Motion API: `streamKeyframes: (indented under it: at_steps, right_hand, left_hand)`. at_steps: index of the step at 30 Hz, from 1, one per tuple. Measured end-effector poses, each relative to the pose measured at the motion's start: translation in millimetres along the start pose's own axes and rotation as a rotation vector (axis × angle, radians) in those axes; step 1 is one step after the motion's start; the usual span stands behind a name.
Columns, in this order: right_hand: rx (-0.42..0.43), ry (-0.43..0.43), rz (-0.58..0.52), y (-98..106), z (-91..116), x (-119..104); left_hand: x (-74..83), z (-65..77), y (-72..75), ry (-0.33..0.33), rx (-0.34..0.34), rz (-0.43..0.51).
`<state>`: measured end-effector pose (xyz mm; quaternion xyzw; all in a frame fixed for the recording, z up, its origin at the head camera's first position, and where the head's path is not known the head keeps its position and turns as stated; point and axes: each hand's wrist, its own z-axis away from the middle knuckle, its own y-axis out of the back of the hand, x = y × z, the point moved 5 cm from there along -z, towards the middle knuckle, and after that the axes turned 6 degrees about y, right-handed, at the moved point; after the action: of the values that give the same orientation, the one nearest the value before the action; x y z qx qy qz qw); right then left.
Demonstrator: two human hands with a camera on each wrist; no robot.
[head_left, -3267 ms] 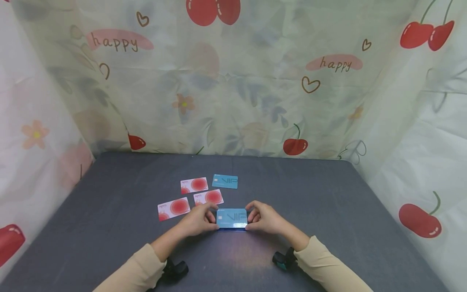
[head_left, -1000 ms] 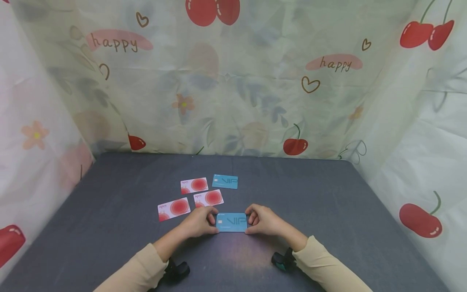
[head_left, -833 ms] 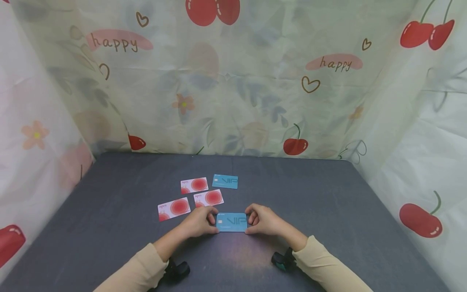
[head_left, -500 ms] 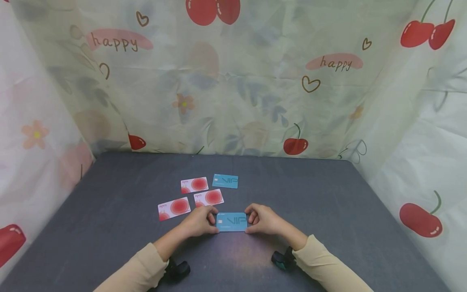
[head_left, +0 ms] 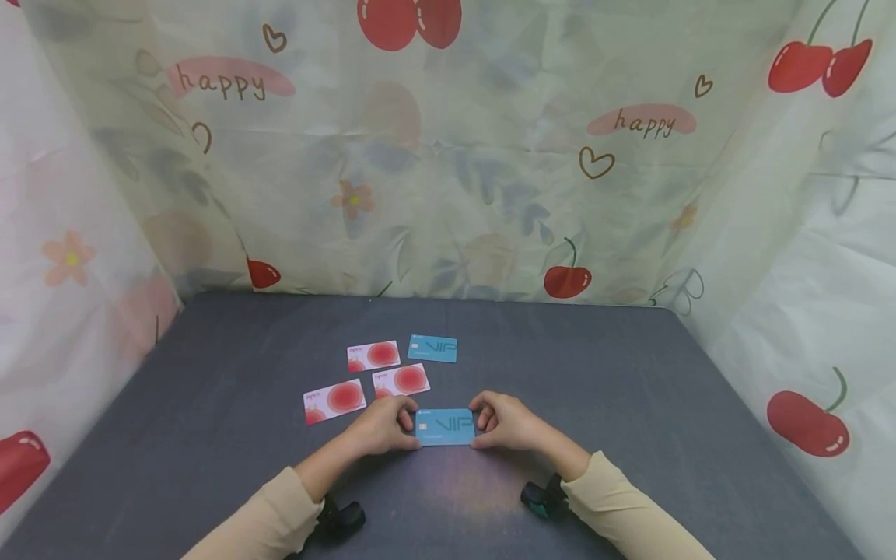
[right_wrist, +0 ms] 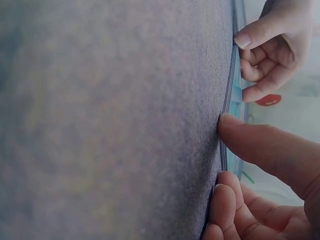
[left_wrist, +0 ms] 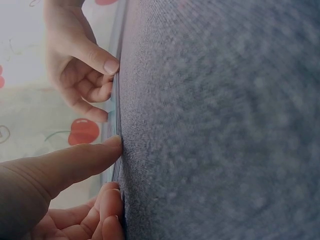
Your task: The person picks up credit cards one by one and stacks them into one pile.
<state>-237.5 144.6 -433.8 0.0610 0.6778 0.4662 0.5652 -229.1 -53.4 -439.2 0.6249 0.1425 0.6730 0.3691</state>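
Observation:
A blue VIP card [head_left: 445,427] lies flat near the middle of the table, face up, with several thin layered edges showing under it in both wrist views, like a small stack of cards [right_wrist: 231,75]. My left hand [head_left: 383,425] pinches its left side, thumb at the near corner and fingertips at the far corner. On the opposite short side my right hand [head_left: 509,422] does the same. Beyond the left hand lie three pink cards with red circles: one at left [head_left: 334,401], one at the back [head_left: 373,356] and one nearest the stack [head_left: 401,380].
Another blue VIP card [head_left: 432,348] lies behind the stack, right of the pink cards. Dark grey cloth covers the table [head_left: 595,373]. A cherry-print curtain [head_left: 448,179] rises at the back edge and both sides. Black wrist devices [head_left: 544,498] sit below the forearms.
Over three seconds ago the top blue card sat slightly higher and farther away, with a dark blue band under its near edge. Both hands have lowered since; in the last second they stay still.

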Motion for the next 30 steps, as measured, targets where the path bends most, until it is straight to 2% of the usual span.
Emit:
streamKeyframes:
  at_steps: [21, 30]
  right_hand:
    - [0.000, -0.008, -0.008, 0.0, -0.1, 0.7]
    - [0.002, -0.001, -0.012, 0.2, -0.2, 1.5]
  left_hand:
    - [-0.5, 0.3, 1.6, 0.000, -0.018, 0.006]
    - [0.9, 1.7, 2.2, -0.005, -0.005, 0.006]
